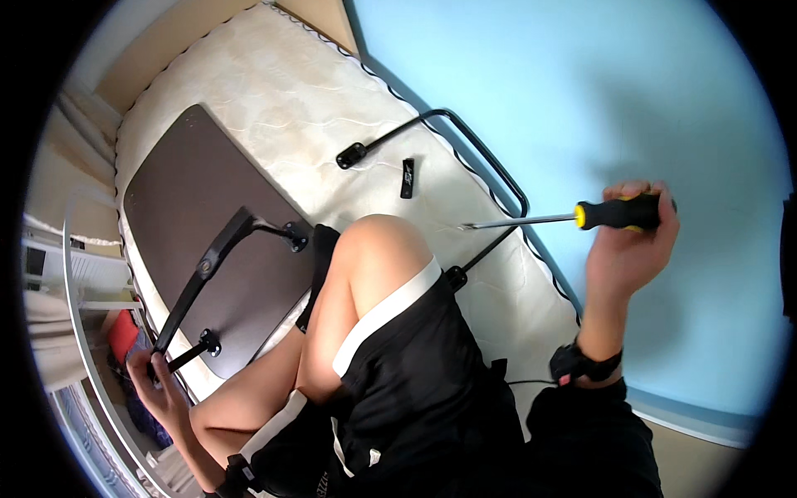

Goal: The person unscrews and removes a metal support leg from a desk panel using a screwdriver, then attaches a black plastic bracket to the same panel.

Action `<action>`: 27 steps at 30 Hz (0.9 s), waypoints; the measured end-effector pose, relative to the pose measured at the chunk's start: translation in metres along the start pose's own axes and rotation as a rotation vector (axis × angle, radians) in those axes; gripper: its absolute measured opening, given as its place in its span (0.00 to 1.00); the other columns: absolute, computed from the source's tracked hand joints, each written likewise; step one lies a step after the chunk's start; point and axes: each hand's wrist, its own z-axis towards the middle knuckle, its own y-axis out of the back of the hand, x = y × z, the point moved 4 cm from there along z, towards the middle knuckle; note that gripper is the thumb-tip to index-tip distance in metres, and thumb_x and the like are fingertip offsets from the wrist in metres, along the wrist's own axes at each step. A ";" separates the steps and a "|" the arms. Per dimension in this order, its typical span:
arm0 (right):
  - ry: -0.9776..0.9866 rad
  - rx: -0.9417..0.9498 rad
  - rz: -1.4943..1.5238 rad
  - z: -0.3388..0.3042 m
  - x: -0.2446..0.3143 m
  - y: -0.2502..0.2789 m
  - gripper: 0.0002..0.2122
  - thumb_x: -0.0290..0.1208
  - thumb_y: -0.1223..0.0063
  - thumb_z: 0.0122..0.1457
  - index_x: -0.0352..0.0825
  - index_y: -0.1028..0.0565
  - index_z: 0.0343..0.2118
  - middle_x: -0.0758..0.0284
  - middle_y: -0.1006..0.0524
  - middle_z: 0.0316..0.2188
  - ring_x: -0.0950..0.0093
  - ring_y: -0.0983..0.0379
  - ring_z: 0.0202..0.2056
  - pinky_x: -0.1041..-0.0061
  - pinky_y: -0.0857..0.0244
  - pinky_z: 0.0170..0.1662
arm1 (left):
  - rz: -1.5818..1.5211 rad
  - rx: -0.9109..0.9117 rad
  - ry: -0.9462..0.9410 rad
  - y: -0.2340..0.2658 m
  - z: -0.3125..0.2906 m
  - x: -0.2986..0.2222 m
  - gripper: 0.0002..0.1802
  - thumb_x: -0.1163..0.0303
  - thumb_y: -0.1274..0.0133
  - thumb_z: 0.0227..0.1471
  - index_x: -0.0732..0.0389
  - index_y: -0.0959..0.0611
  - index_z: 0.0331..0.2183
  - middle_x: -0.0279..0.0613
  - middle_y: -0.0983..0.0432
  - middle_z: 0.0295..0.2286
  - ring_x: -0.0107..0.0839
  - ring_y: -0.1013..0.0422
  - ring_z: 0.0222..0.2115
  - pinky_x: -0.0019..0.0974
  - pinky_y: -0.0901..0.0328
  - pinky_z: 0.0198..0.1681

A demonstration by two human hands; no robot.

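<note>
My right hand [635, 241], raised at the right in front of the blue wall, is wrapped round the black and yellow handle of a screwdriver [531, 221]. Its metal shaft points left over the mattress. At the lower left, my left hand [159, 390] grips the corner of a black U-shaped metal leg [209, 264]. Both ends of this leg meet the underside of a dark brown board [195, 183] at small plates. The board lies on the mattress beside my bent legs. I cannot make out the screws.
A second black U-shaped leg [486, 153] lies on the mattress [274, 79] along the blue wall [581, 91]. Near it is a small black packet [407, 178]. A white bed rail [79, 332] runs down the left side, with a red item [123, 332] beyond it.
</note>
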 end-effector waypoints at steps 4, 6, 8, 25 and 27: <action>-0.126 0.147 -0.107 0.038 -0.052 0.007 0.07 0.25 0.52 0.54 0.32 0.36 0.34 0.66 0.33 0.23 0.72 0.30 0.27 0.72 0.36 0.28 | 0.050 -0.184 0.017 0.000 -0.005 0.025 0.08 0.70 0.57 0.59 0.66 0.31 0.32 0.36 0.38 0.27 0.25 0.41 0.29 0.26 0.44 0.35; -0.425 0.220 -0.252 0.050 -0.088 -0.005 0.05 0.27 0.53 0.53 0.33 0.34 0.30 0.69 0.35 0.21 0.79 0.35 0.18 0.79 0.41 0.21 | 0.096 -0.216 -0.058 -0.002 -0.005 0.025 0.10 0.69 0.57 0.60 0.66 0.30 0.33 0.36 0.38 0.28 0.24 0.41 0.28 0.25 0.44 0.32; -0.673 0.395 -0.502 0.043 -0.135 -0.022 0.06 0.28 0.49 0.53 0.33 0.32 0.30 0.71 0.33 0.20 0.84 0.40 0.13 0.84 0.50 0.13 | 0.120 -0.204 -0.008 0.006 -0.006 0.028 0.10 0.67 0.58 0.60 0.66 0.29 0.33 0.35 0.38 0.27 0.23 0.42 0.27 0.25 0.45 0.30; -0.961 0.739 -0.964 -0.034 -0.319 -0.028 0.09 0.28 0.43 0.43 0.28 0.27 0.15 0.63 0.26 0.13 0.75 0.30 0.14 0.77 0.36 0.18 | 0.221 -0.258 0.079 0.008 -0.005 0.029 0.13 0.64 0.57 0.60 0.65 0.27 0.36 0.38 0.33 0.30 0.25 0.35 0.30 0.27 0.38 0.34; -0.985 0.677 -0.856 -0.037 -0.315 -0.025 0.09 0.26 0.43 0.42 0.26 0.28 0.14 0.62 0.28 0.12 0.74 0.31 0.13 0.76 0.37 0.17 | 0.163 -0.285 0.053 0.001 -0.004 0.019 0.12 0.64 0.57 0.59 0.64 0.28 0.33 0.33 0.36 0.27 0.21 0.40 0.27 0.23 0.44 0.29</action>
